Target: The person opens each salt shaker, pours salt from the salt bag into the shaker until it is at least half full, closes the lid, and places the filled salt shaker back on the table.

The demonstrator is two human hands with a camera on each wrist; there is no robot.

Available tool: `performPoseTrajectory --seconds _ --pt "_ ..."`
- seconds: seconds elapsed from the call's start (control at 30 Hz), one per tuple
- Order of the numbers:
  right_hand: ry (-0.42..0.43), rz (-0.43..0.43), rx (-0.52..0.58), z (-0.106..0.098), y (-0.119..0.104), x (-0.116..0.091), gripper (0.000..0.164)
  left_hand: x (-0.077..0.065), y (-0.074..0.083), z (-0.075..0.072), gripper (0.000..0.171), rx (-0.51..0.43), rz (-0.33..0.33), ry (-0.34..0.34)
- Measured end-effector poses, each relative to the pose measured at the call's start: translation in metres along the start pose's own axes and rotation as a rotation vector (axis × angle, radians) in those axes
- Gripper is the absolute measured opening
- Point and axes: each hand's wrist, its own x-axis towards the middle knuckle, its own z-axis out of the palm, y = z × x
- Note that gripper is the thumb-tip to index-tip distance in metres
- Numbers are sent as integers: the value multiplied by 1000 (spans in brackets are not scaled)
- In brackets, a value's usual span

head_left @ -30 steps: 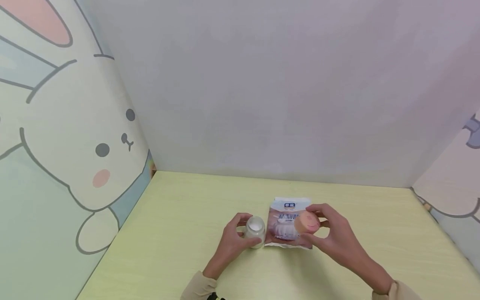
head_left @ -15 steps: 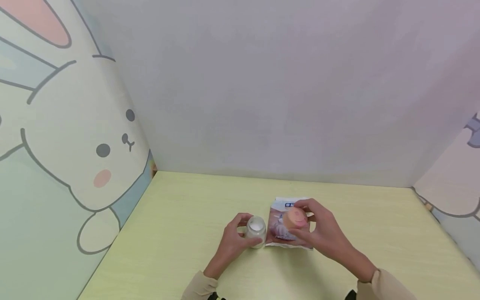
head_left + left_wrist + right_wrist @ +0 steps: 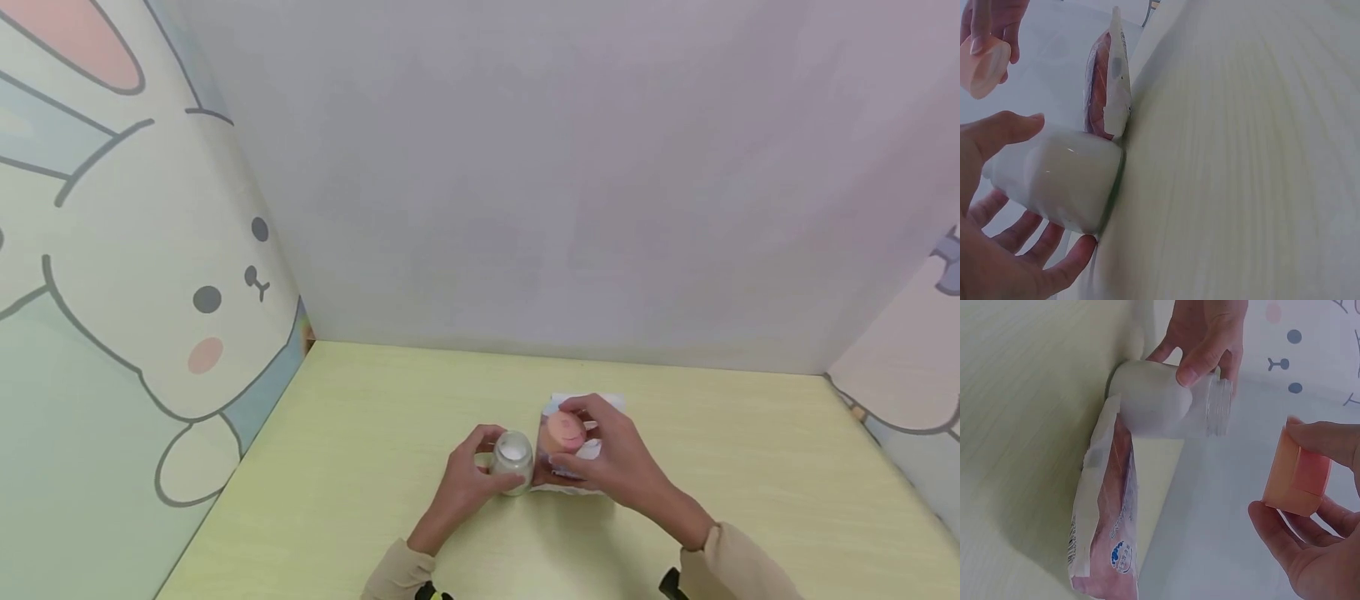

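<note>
On the table stands an upright glass jar (image 3: 513, 454) of white contents, its threaded mouth uncovered. My left hand (image 3: 465, 483) grips it, thumb on the near side and fingers around the far side. My right hand (image 3: 618, 458) pinches an orange-pink lid (image 3: 564, 432) between thumb and fingers. In the right wrist view the lid (image 3: 1297, 478) is held apart from the jar's threaded neck (image 3: 1219, 406). A printed bag (image 3: 546, 475) lies flat just right of the jar, partly hidden beneath my right hand and the lid.
The pale yellow table (image 3: 375, 417) runs back to a plain grey wall (image 3: 525, 208). A side wall with a cartoon rabbit (image 3: 172, 275) rises at the left, and another printed wall (image 3: 900, 358) stands at the right.
My right hand has moved left with the lid, across the bag and closer to the jar. My left hand and the jar have stayed in place.
</note>
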Motion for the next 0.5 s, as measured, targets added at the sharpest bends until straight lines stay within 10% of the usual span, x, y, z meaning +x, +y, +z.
performPoseTrajectory --seconds 0.5 --pt "-26 15 -2 23 2 14 55 -5 24 -6 49 4 -2 -27"
